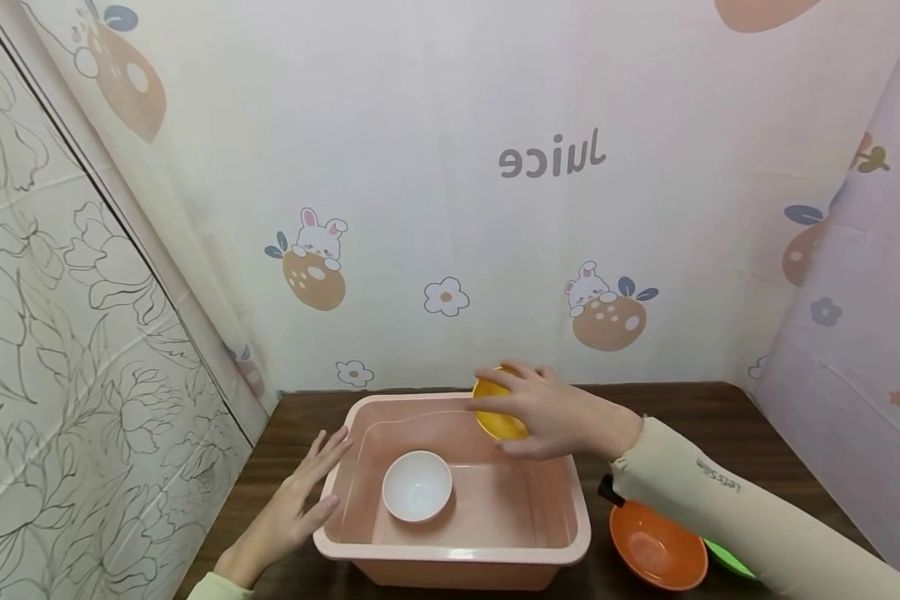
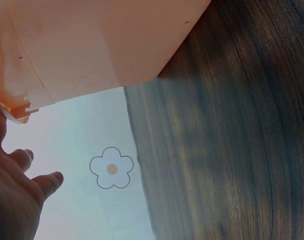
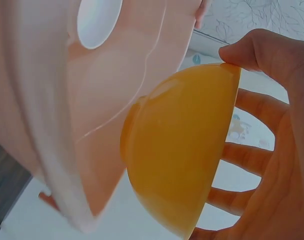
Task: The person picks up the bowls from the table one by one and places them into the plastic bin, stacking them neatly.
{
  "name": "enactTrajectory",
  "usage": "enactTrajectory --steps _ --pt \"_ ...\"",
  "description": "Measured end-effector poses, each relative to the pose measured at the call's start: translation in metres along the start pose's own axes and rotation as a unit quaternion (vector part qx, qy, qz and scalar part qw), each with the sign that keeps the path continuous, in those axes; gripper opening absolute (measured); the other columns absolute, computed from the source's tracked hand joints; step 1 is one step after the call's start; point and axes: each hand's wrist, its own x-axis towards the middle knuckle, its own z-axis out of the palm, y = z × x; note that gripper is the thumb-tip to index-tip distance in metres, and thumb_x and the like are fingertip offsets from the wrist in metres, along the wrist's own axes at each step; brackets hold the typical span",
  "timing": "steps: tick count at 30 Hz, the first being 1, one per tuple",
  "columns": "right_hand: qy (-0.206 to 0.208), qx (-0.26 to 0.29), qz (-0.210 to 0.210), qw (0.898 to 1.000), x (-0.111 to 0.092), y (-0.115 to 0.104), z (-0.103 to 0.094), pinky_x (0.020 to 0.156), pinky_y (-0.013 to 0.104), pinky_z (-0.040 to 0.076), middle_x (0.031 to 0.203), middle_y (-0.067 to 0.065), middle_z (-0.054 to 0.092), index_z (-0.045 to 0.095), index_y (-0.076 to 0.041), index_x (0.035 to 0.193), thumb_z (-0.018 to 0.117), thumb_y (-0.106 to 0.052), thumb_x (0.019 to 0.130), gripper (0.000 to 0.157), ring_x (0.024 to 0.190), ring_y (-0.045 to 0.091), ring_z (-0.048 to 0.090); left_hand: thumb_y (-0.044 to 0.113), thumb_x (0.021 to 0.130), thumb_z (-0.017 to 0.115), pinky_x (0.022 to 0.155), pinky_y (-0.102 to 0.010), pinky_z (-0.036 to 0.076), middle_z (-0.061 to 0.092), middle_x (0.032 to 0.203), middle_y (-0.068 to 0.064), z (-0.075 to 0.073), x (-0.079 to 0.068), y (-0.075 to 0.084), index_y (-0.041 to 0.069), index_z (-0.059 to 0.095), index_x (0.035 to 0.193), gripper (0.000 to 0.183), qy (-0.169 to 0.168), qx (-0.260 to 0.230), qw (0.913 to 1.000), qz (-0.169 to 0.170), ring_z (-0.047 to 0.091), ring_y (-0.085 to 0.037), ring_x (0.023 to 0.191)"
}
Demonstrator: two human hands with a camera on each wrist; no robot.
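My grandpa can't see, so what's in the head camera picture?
A person's right hand holds a yellow bowl near the back right corner of a pink tub with a white bowl inside. The left hand touches the tub's left rim; an orange bowl sits on the dark table.

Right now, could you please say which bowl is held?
The yellow bowl, gripped by the right hand; white bowl sits in the tub, orange bowl outside it.

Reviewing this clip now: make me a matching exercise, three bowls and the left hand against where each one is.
Things:
1. white bowl
2. yellow bowl
3. orange bowl
4. left hand

Places:
A. outside the pink basin, to its right
B. at the basin's left rim
C. inside the basin
D. held by the right hand

Pairs: 1-C; 2-D; 3-A; 4-B
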Motion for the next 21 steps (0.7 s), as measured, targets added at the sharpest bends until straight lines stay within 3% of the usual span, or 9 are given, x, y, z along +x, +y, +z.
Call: enactTrajectory --steps 15,17,21 --pt "-0.009 0.011 -0.02 1.0 0.016 -0.013 0.009 0.094 0.063 0.047 0.159 0.008 0.044 0.06 -0.036 0.143 0.067 -0.041 0.09 0.054 0.142 0.041 0.041 0.013 0.094 0.064 0.102 -0.085 0.028 0.037 0.165 -0.016 -0.001 0.0 0.001 0.005 0.043 0.156 0.066 0.0 0.007 1.0 -0.002 0.015 -0.035 0.159" --pt "-0.011 0.014 -0.02 1.0 0.018 -0.014 0.01 0.095 0.063 0.046 0.159 0.009 0.044 0.06 -0.035 0.143 0.067 -0.041 0.09 0.054 0.142 0.041 0.041 0.013 0.093 0.064 0.114 -0.075 0.027 0.037 0.165 -0.016 -0.001 0.0 0.001 0.005 0.043 0.156 0.067 0.001 0.008 1.0 -0.002 0.015 -0.035 0.159" --pt "-0.016 0.019 -0.02 1.0 0.021 -0.015 0.012 0.094 0.061 0.046 0.159 0.008 0.043 0.06 -0.034 0.143 0.068 -0.041 0.089 0.055 0.141 0.04 0.042 0.012 0.093 0.064 0.128 -0.036 0.016 0.038 0.164 -0.017 0.0 0.0 0.001 0.005 0.043 0.156 0.067 0.003 0.008 1.0 0.004 0.016 -0.034 0.159"
